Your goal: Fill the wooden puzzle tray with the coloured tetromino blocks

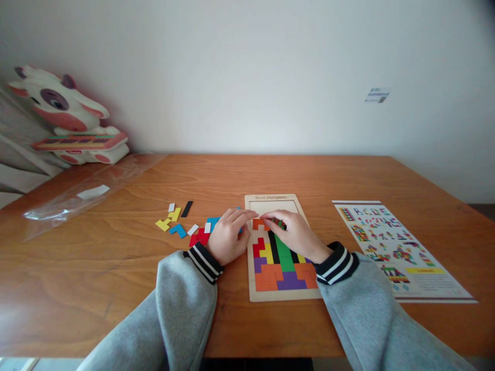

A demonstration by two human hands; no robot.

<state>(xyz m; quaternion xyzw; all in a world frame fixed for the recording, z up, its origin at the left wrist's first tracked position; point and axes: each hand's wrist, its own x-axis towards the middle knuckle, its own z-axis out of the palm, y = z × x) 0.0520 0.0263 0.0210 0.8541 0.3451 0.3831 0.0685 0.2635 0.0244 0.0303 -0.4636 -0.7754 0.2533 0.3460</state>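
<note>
Beside the left hand (229, 236), loose pieces (199, 237) (multicoloured)

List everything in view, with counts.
wall: one, white, behind table
wall label: one, white, right
toy cow: one, white and pink, back left
fabric: some, grey, far left
plastic bag: one, clear, left
table: one, brown, centre
board: one, pale, centre
fitted pieces: many, multicoloured, in board
loose pieces: two yellow, three white, one black, some blue and red, left
printed sheet: one, multicoloured, right
sleeves: two, grey, lower
left hand: one, bare, over board edge
right hand: one, bare, over board
</note>
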